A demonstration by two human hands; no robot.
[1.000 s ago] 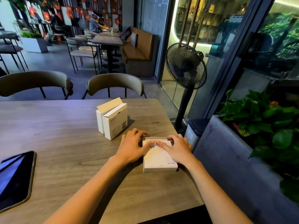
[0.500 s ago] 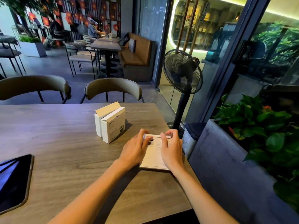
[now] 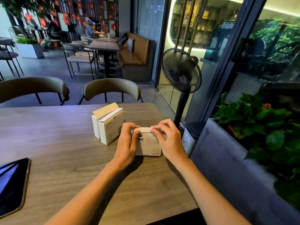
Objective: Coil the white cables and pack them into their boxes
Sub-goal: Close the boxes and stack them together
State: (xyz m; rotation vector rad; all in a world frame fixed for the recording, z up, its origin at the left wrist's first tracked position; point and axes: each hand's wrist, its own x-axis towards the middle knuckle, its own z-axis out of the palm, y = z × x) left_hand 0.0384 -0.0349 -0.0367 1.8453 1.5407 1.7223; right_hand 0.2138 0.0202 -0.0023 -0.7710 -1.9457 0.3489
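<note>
Near the right edge of the wooden surface (image 3: 65, 143), both hands hold a white cable box (image 3: 148, 143) tilted up on its near edge, barcode label facing the camera. The left hand (image 3: 126, 143) and right hand (image 3: 170, 142) curl their fingers (image 3: 155, 127) over its top flap, pinching it. Two more white boxes (image 3: 108, 125) stand upright just to the left, the rear one's flap open; a dark tablet (image 3: 11, 184) lies at the left edge.

The box (image 3: 148, 146) I hold is white with black barcodes and print. Two boxes (image 3: 108, 124) beside it are white too. The table (image 3: 56, 143) is grey-brown woodgrain; the fan (image 3: 181, 70) black.
</note>
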